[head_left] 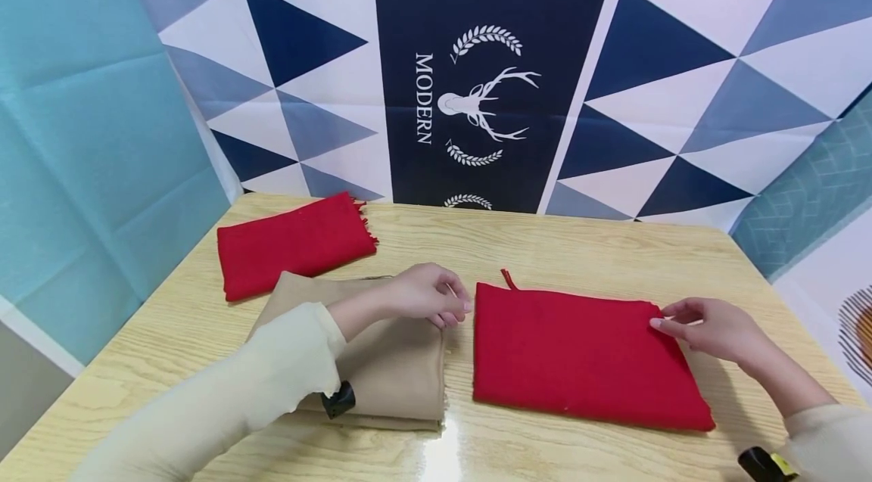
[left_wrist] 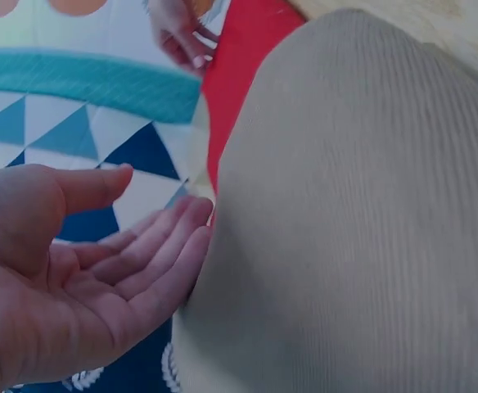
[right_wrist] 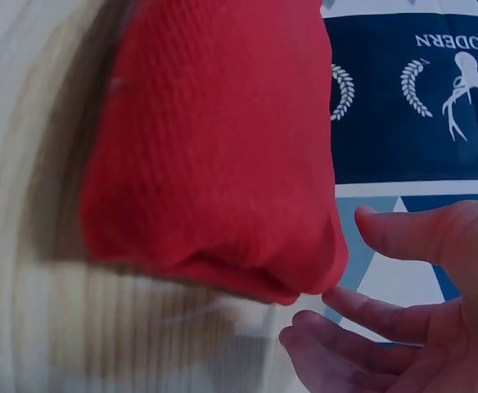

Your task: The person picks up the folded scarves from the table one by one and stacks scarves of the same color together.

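A folded red scarf [head_left: 579,361] lies flat on the right half of the table, a short tassel poking out at its far left corner. At its upper right corner is my right hand [head_left: 715,327]; the right wrist view shows thumb and fingers [right_wrist: 435,237] spread apart, fingertips close by the fold. My left hand [head_left: 425,293] hovers over the far right part of a folded tan cloth [head_left: 402,376], its fingers loosely bent and holding nothing. Seen from the left wrist, the ribbed tan cloth [left_wrist: 345,205] fills the right side, with the fingertips right at its edge.
Farther back on the left lies a second folded red scarf [head_left: 293,247] with fringe along its right end, partly bordering the tan cloth. The light wood table [head_left: 613,251] ends at a hanging patterned curtain [head_left: 327,35]. Light blue fabric [head_left: 88,164] hangs along the left side.
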### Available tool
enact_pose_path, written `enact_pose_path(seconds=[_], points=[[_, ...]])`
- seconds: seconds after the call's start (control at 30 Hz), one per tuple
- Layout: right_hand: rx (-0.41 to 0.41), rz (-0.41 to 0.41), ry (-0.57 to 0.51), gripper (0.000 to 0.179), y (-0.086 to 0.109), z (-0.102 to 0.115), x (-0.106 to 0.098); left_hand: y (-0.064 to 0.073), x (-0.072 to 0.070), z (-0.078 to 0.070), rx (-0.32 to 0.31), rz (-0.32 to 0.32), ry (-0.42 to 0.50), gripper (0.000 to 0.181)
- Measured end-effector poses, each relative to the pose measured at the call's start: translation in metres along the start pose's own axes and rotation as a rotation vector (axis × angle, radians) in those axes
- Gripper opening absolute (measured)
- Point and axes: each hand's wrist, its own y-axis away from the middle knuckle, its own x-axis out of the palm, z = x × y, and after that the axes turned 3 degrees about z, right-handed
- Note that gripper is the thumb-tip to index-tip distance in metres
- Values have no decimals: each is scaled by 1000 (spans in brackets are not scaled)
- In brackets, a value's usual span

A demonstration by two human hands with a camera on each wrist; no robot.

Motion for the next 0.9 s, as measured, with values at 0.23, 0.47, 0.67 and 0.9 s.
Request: enact_pose_path(seconds=[0.23, 0.47, 0.67, 0.9], points=[[-81, -60, 82, 66, -5, 15, 2, 12, -19, 14, 0, -10, 91, 27], [-115, -41, 24, 65, -11, 37, 3, 26, -32, 31, -54, -66, 194, 30], [-168, -25, 11, 60, -18, 60, 6, 41, -40, 40, -24, -79, 175, 33], [-239, 35, -31, 59, -26, 83, 5, 56, -48, 46, 7, -110, 105, 34]])
